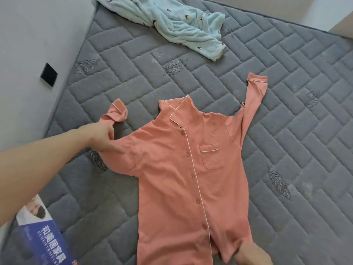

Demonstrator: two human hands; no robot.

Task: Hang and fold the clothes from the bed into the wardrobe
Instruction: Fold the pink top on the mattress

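Grey mattress (248, 92): left hand (101, 133) grip pinching coral shirt (177, 178) sleeve; right hand (252, 254) grip unclear.

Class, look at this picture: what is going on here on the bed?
A person is laying out an orange button-up shirt face up on a grey quilted mattress. The left hand grips the shirt near its left-side sleeve, and the right hand holds the bottom hem. A light blue fleece garment lies crumpled at the far end, not yet dealt with.
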